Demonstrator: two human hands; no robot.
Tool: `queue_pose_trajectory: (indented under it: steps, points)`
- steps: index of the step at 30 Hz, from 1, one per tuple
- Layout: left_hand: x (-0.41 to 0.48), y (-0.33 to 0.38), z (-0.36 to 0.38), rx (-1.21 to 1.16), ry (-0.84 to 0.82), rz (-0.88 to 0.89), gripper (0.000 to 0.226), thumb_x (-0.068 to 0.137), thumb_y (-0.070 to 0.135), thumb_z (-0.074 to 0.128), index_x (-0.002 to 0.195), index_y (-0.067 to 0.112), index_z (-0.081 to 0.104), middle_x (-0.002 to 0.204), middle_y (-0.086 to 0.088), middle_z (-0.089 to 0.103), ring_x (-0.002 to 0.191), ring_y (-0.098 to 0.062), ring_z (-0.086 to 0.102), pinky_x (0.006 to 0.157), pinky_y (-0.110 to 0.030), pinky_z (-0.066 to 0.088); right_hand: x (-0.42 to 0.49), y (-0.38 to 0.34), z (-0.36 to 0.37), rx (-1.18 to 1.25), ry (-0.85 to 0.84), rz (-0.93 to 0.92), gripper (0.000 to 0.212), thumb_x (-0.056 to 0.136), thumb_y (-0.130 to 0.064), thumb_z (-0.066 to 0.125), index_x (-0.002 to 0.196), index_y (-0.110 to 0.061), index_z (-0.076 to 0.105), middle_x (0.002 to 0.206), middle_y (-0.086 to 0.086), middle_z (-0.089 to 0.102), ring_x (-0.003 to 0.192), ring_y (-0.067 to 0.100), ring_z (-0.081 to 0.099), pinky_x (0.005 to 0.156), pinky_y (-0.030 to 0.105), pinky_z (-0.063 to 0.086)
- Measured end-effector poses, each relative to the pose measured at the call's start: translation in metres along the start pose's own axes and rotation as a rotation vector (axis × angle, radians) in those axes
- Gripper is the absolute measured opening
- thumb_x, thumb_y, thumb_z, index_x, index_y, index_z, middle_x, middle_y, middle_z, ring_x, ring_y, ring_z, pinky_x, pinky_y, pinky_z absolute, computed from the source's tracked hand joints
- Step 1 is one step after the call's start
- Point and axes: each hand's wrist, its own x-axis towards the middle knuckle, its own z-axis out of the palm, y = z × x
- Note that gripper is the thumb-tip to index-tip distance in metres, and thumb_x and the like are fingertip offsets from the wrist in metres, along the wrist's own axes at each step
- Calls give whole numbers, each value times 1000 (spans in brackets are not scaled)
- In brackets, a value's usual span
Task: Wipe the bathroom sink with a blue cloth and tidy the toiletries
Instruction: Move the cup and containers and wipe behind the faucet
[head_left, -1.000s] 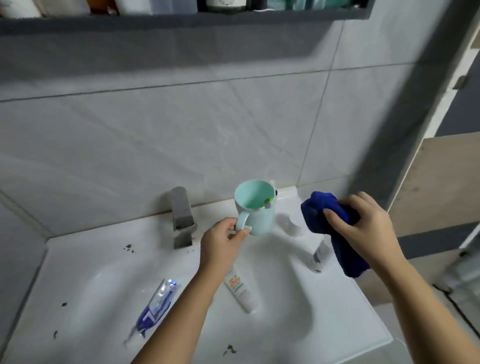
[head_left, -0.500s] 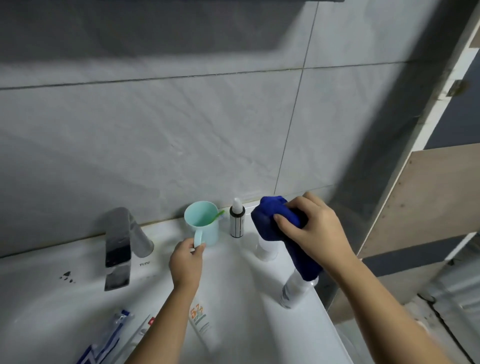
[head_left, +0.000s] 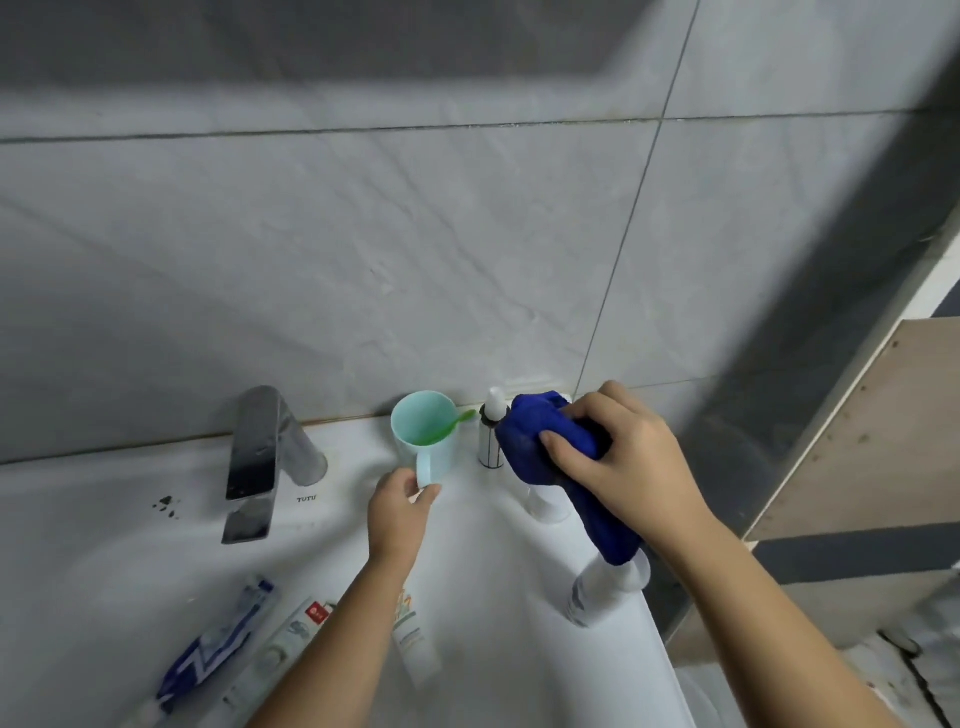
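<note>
A: What are the hands doing?

B: The left hand (head_left: 400, 506) is pinching the handle of the mint cup (head_left: 426, 441). The cup is standing upright at the rear edge of the sink (head_left: 78, 545), just below the centre of the frame. The right hand (head_left: 628, 467) is gripping the bunched blue cloth (head_left: 550, 452) right of centre, and one end of it is hanging toward the lower right.

A: What is sitting near the cup?

B: A green toothbrush (head_left: 457, 420) is leaning inside it. A small bottle (head_left: 491, 441) is standing just beside it, between cup and cloth. The faucet (head_left: 260, 457) is standing left of centre.

A: And the other toiletries?

B: A white bottle (head_left: 545, 506) is standing under the cloth, partly hidden. A second white bottle (head_left: 597, 592) is resting on the right rim, below the hanging end. A blue tube (head_left: 213, 654) and a pale tube (head_left: 280, 649) are lying at lower left. A third tube (head_left: 415, 649) is lying beneath the left forearm.
</note>
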Motion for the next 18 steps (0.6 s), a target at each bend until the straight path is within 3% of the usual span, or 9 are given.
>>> queue_pose_trajectory:
  steps: [3, 5, 9, 13, 16, 18]
  points:
    - [-8, -4, -12, -46, -24, -50, 31, 78, 17, 73, 105, 9, 58, 104, -4, 56, 94, -15, 53, 78, -23, 38, -7, -8, 2, 0, -5, -59, 9, 76, -27, 69, 80, -21, 63, 81, -7, 52, 68, 13, 54, 60, 28, 45]
    - [-24, -9, -29, -46, 18, -48, 37, 79, 17, 72, 112, 8, 57, 109, -3, 55, 97, -12, 52, 83, -22, 38, -14, -17, 5, 16, -25, -104, 10, 75, -26, 70, 81, -21, 64, 80, -7, 51, 68, 10, 51, 59, 19, 40]
    - [-76, -32, -69, 49, 73, 52, 34, 80, 17, 71, 111, 9, 60, 109, 0, 56, 98, -11, 53, 83, -22, 39, -40, -36, 21, 81, -68, -161, 13, 73, -32, 66, 80, -22, 64, 78, -17, 47, 72, 8, 48, 62, 10, 37]
    - [-138, -61, -104, 91, 77, 124, 28, 79, 12, 72, 105, 7, 63, 100, 3, 57, 91, -15, 56, 73, -7, 36, -84, -51, 43, 96, -103, -136, 10, 74, -22, 72, 80, -21, 64, 78, -14, 49, 74, 9, 49, 60, 13, 37]
    - [-182, -87, -125, 192, 64, 194, 27, 79, 20, 72, 103, 9, 65, 103, 2, 63, 98, -16, 56, 82, -18, 39, -125, -56, 58, 94, -137, -92, 10, 74, -23, 72, 81, -22, 64, 80, -13, 50, 74, 8, 50, 61, 27, 44]
    - [-208, -101, -138, 240, 55, 262, 32, 80, 34, 61, 99, 9, 66, 100, -3, 65, 94, -11, 52, 81, -18, 39, -157, -54, 68, 81, -164, -51, 10, 75, -23, 72, 81, -22, 64, 80, -12, 50, 76, 6, 51, 60, 25, 44]
